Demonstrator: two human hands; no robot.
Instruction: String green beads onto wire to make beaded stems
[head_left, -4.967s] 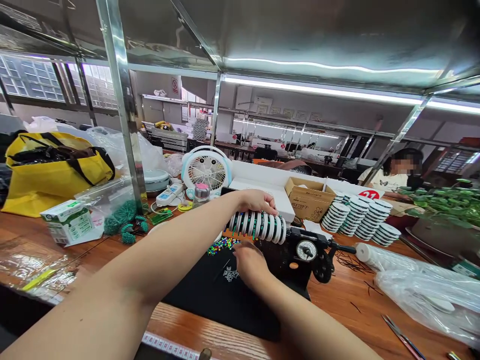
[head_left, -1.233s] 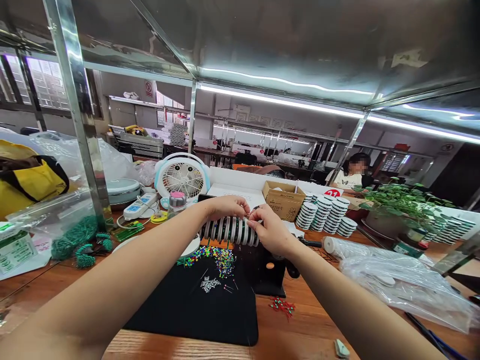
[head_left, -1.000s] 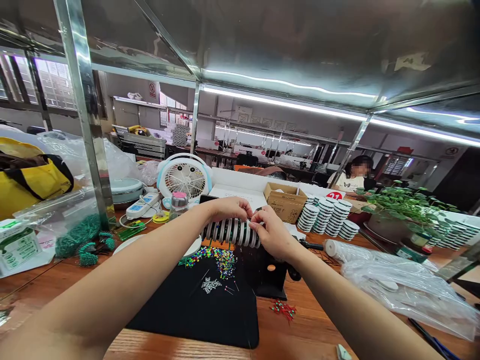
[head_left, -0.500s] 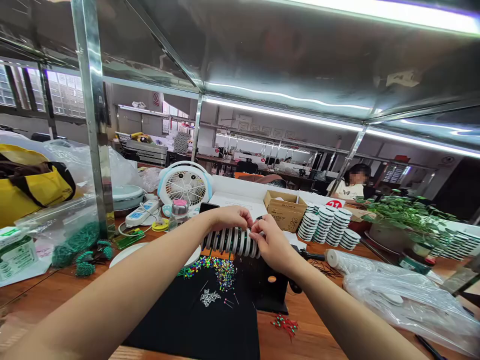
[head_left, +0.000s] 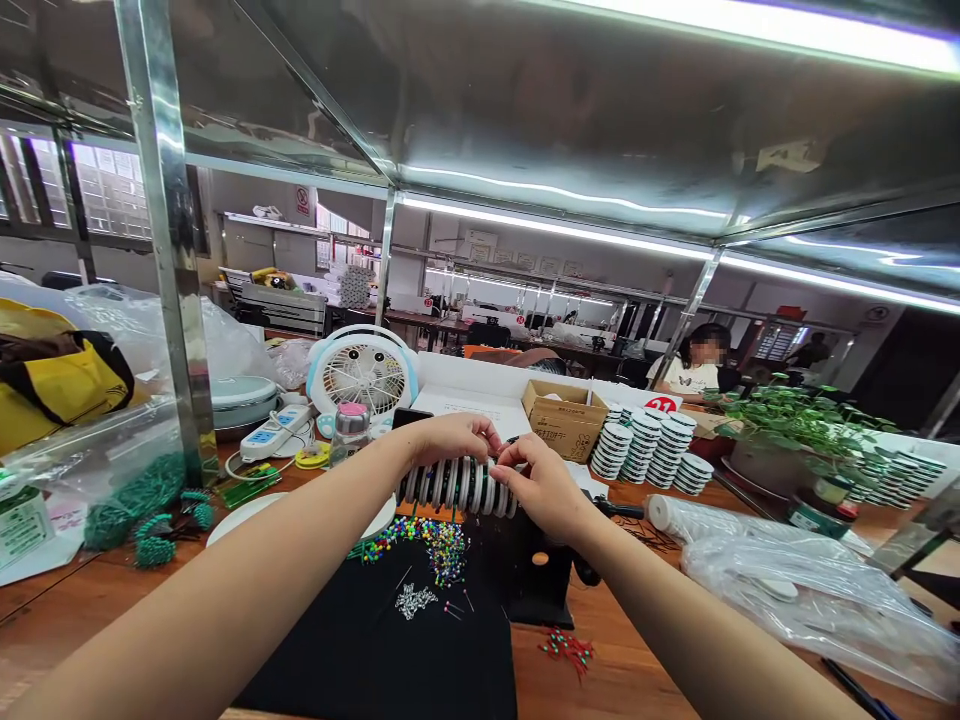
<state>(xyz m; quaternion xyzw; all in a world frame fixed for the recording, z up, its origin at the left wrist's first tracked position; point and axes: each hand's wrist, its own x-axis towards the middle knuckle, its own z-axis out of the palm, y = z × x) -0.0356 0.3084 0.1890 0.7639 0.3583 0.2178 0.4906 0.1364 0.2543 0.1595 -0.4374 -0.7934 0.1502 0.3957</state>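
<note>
A row of pale ring-shaped discs [head_left: 454, 486] with dark green between them sits on a black stand [head_left: 541, 580]. Over the row's right end, my left hand [head_left: 454, 440] is closed, its fingertips pinched together. My right hand [head_left: 541, 487] faces it, thumb and forefinger pressed together close to the last discs. What either pinch holds is too small to make out. Below lie many colourful ball-headed pins [head_left: 448, 550] on a black mat [head_left: 390, 640], beside a small heap of silvery metal pieces [head_left: 414, 600].
Red pieces with green tips [head_left: 568, 652] lie right of the mat. Stacked white-and-green discs [head_left: 646, 450] stand behind, near a cardboard box [head_left: 564, 418]. Plastic wrap [head_left: 810, 590] covers the right side. A fan [head_left: 364, 375], jar [head_left: 350, 435] and metal post [head_left: 169, 240] stand left. Another person [head_left: 697, 365] sits beyond.
The whole view has shifted slightly, so the surroundings appear a little further left. Both hands stay over the discs' right end, with only slight finger movement.
</note>
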